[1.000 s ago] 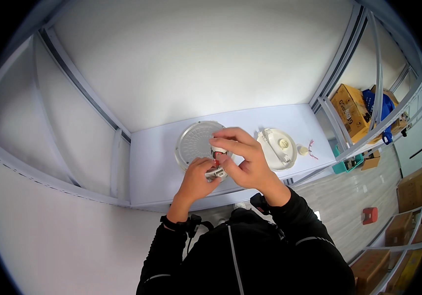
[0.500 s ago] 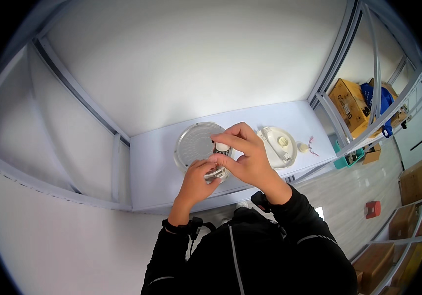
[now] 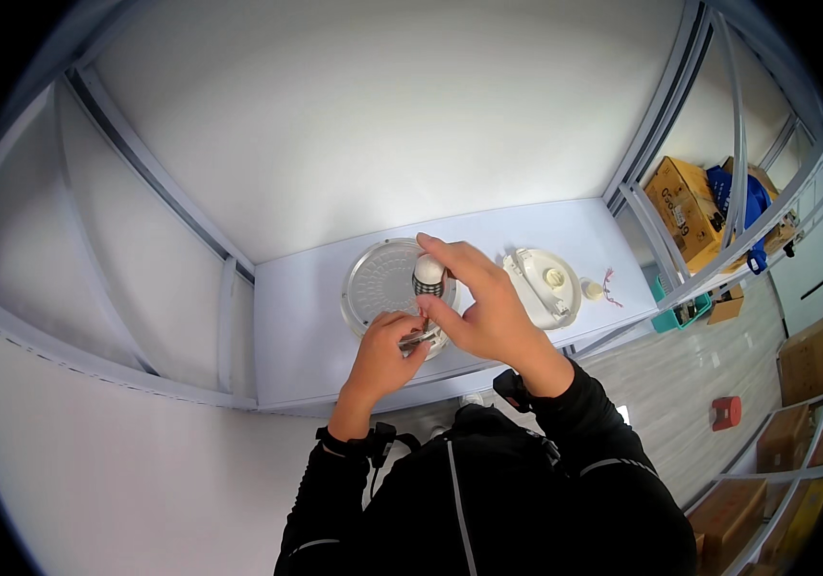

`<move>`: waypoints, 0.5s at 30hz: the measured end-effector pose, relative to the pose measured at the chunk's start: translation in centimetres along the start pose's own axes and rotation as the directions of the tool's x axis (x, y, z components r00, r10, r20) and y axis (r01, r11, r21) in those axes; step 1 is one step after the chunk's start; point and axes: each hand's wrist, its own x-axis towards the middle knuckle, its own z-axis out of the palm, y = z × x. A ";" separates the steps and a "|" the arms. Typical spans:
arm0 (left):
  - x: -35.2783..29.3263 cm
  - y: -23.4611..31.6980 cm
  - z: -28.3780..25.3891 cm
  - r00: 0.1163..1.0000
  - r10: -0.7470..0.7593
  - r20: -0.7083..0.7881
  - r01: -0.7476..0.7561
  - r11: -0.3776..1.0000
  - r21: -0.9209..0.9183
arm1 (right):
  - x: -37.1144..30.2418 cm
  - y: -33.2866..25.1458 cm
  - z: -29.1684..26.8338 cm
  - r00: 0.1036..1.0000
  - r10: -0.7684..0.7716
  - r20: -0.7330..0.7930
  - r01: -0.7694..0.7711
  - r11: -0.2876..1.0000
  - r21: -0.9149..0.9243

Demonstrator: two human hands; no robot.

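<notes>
My right hand point(image 3: 500, 312) is spread around a small screwdriver point(image 3: 429, 274) with a rounded white top and a black ribbed band. Its index finger stretches past the top, while the thumb lies by the lower end; whether they touch it is hard to see. Pinched at the screwdriver's thin lower end, my left hand point(image 3: 384, 357) grips a small shiny metal part point(image 3: 415, 340), mostly hidden by the fingers. Beneath both hands lies a round silver plate point(image 3: 373, 280) with a raised rim. Part of another round piece point(image 3: 440, 346) shows below the left fingers.
On the pale table point(image 3: 306, 355), a round white housing point(image 3: 531, 278) sits to the right, beside a small cream-coloured piece point(image 3: 591, 288) and red wires point(image 3: 609, 288). Metal frame posts flank the table. Cardboard boxes point(image 3: 685, 213) and a teal crate point(image 3: 668, 315) are farther right; a red stool point(image 3: 726, 412) stands on the floor.
My right fingers have spread apart, the index finger lifting away and uncovering more of the screwdriver's white top. My left hand keeps nearly the same place.
</notes>
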 end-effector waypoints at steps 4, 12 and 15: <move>0.2 0.0 0.3 1.000 -0.012 -0.023 0.012 1.000 0.023 | 0.1 0.8 0.2 0.993 -0.117 0.006 0.116 0.990 0.074; 0.4 0.4 0.5 0.997 -0.058 -0.053 0.059 0.998 0.017 | -0.4 0.7 -0.1 1.000 0.028 0.004 -0.028 0.999 -0.040; 0.3 0.3 0.5 0.997 -0.050 -0.057 0.051 0.999 0.018 | -0.7 1.0 0.0 0.999 0.001 0.041 0.000 1.000 -0.031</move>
